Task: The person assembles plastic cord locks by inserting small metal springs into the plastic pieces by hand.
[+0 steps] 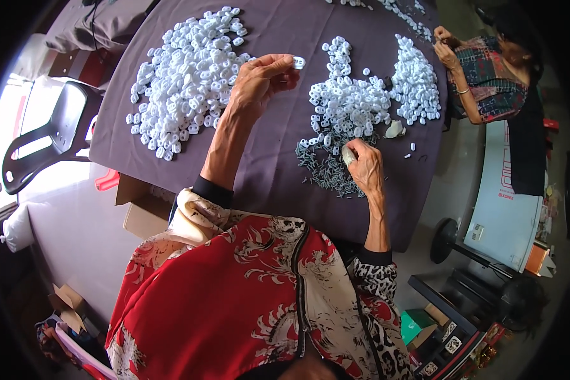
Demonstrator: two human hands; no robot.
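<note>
Pinching a white piece [299, 63] between thumb and forefinger, the left hand [266, 82] has it out over bare cloth [269, 164], other fingers curled in behind. Over to the right hand [364, 168]: fingers bunched and pointing down at the near heap of screws [326, 171] (whether one is caught between those fingertips, I cannot tell). And here is the relation that counts: the held piece lies forward and left of the right hand, while the screws sit right at its fingertips, far nearer to it than to the left. The piece's long side runs roughly left to right; the screws point every which way.

Textures now! A pale wrap [348, 156] covers one right-hand finger. The screws are slim, dark grey, dull, metal by the look of them; the white pieces are smooth, rounded, plastic-looking, with small openings. Just beyond the screws, touching them, spreads the middle pile [351, 98]; beside it, the right pile [417, 79]; and just past the left wrist, the big left pile [190, 76]. Underneath, soft purple-grey fabric, lightly creased. Across the far right corner, a co-worker [487, 88] has both hands raised together.
</note>
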